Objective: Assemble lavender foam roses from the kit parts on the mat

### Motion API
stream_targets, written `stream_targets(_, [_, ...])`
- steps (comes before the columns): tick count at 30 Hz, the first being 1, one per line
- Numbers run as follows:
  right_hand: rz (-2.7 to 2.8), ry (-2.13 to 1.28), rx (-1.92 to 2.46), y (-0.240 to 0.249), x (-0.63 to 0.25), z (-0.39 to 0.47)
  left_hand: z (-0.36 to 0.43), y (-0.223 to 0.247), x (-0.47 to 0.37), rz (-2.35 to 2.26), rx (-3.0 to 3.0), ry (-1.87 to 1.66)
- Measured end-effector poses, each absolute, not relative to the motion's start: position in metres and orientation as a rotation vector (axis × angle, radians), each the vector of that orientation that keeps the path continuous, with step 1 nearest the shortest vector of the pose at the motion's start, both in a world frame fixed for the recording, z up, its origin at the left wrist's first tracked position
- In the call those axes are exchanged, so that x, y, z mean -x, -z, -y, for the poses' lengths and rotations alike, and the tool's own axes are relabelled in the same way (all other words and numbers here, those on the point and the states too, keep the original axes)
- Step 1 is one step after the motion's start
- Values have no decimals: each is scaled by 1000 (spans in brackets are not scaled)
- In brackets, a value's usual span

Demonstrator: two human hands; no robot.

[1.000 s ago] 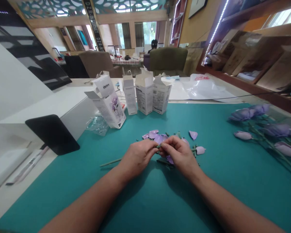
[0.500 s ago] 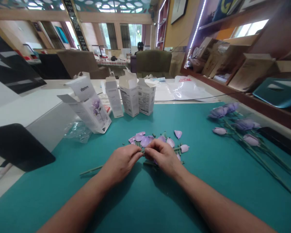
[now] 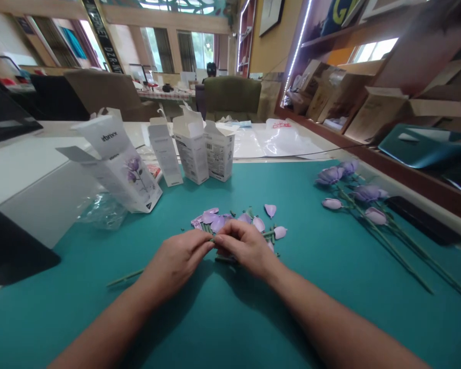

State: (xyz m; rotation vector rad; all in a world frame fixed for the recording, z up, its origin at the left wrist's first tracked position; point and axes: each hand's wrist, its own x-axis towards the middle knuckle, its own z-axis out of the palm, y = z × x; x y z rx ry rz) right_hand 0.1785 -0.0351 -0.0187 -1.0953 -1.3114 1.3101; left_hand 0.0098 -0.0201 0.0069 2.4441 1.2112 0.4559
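My left hand (image 3: 180, 256) and my right hand (image 3: 244, 245) meet over the mat, thumbs and fingertips pinched together on a small green stem piece (image 3: 212, 240). Most of that piece is hidden by the fingers. A long green stem (image 3: 125, 278) runs under my left wrist, in line with the pinch; whether it joins the held piece I cannot tell. Just beyond the hands lies a pile of loose lilac petals (image 3: 217, 223) and short green parts. A pale lilac bud (image 3: 280, 232) sits at its right, and a single petal (image 3: 270, 210) lies behind.
Opened white boxes (image 3: 192, 151) stand at the back, one flower-printed box (image 3: 128, 171) leaning left beside clear plastic wrap (image 3: 103, 210). Assembled lilac flowers (image 3: 330, 176) lie on the right of the green mat (image 3: 230, 328), near a black oblong object (image 3: 422, 219). A dark panel (image 3: 15, 251) stands at left.
The view has shifted, so everything appears further left. Both hands keep their pinch at the same spot by the pile, with the fingers barely altered.
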Motion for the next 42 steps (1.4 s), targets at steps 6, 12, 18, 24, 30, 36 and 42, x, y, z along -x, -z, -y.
stream_targets(6, [1279, -955, 1268, -11, -229, 25, 12, -12, 0, -1323, -2346, -476])
stream_targets(12, [1461, -673, 1548, -13, -288, 34, 7, -10, 6, -1380, -2339, -441])
stream_targets(18, [1527, -534, 1741, 9, -316, 39, 6, -5, 5, -1364, -2353, -430])
stream_targets(24, [1707, -497, 1797, 17, -317, 36, 2, 1, 7, -1370, -2352, -416])
stream_targets(30, [2009, -474, 1727, 15, -298, 37, 0, 6, 8, -1349, -2344, -415])
stream_targets(36, [2181, -372, 1728, 23, -285, 35, 0, 8, 7, -1348, -2349, -415])
stream_targets(42, [2253, -324, 1779, 30, -288, 32, 1, 8, 7, -1326, -2366, -408])
